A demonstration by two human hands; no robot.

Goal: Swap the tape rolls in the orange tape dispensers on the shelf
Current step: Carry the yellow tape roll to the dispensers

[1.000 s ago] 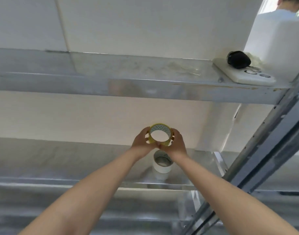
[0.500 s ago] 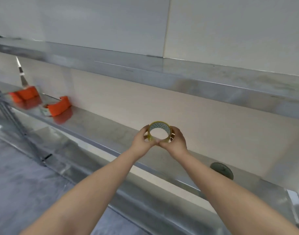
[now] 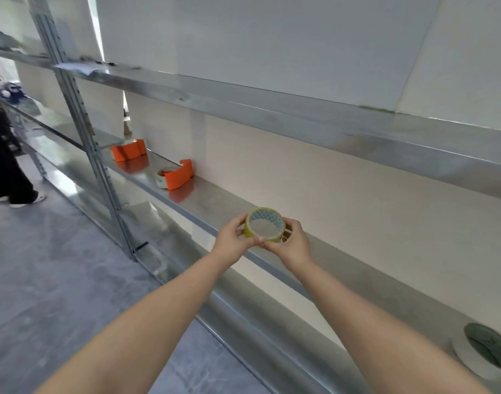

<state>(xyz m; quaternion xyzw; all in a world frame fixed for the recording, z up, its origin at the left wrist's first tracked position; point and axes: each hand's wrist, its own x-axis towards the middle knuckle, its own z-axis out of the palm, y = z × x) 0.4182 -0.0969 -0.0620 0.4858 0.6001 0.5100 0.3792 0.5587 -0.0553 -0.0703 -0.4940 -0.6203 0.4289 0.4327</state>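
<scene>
A long metal shelf runs from the middle left of the frame down to the lower right, against a pale wall, with a second shelf above it and a grey floor on the left side. I hold a yellow tape roll in the centre of the frame, in front of the shelf edge, with its open hole turned toward me. My left hand grips the roll on its left side and my right hand grips it on its right side; the fingers of both hands are curled around the rim and my thumbs meet under the roll. The roll is between the two hands and touches both. On the shelf, up and to the left of my hands and well apart from them, lies an orange tape dispenser with a white roll in it. A second orange tape dispenser lies further left on the same shelf, near a metal upright post. In the lower right corner of the frame a white tape roll lies flat on the shelf, well apart from my right hand. At the left edge of the frame, a person in dark clothes is standing on the floor.
</scene>
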